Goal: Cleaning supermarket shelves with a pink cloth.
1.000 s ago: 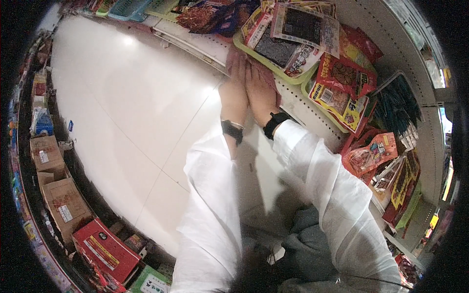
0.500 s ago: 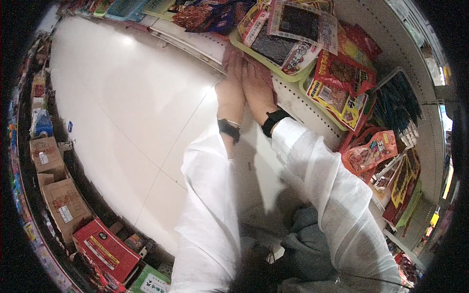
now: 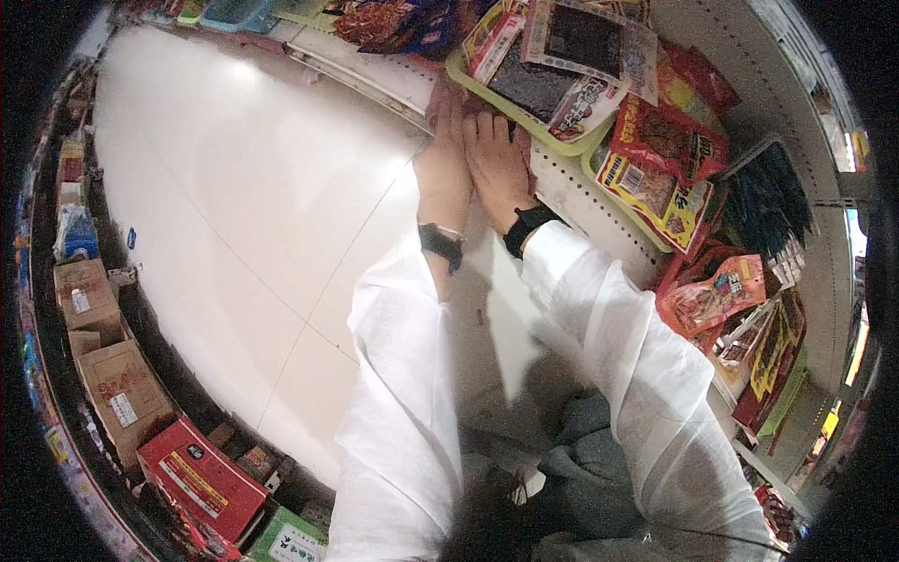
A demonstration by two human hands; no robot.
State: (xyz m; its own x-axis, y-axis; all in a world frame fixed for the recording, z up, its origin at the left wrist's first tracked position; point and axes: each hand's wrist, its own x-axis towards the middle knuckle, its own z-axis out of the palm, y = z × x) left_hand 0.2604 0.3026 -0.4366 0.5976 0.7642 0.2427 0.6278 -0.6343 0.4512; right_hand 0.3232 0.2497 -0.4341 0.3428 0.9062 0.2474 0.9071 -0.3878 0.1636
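Note:
Both hands are together at the front edge of the shelf, over a dull reddish-brown cloth. My left hand reaches up along the shelf edge, its fingertips blending into the cloth's dark folds. Beside it, touching, my right hand has its fingers bent over the cloth, knuckles up. The palms and the cloth's underside are hidden. Just beyond the fingers stands a yellow-green tray of flat snack packets. A second such tray, to its right, carries red and yellow snack bags.
The white perforated shelf runs diagonally past the trays. An orange snack bag and dark slim packets lie farther right. Pale floor tiles spread at left, bordered by a lower shelf with cardboard boxes and a red box.
My right hand has pulled slightly back toward me, and its fingers now show bent and apart. My left hand stays nearly in place. The view has shifted a little.

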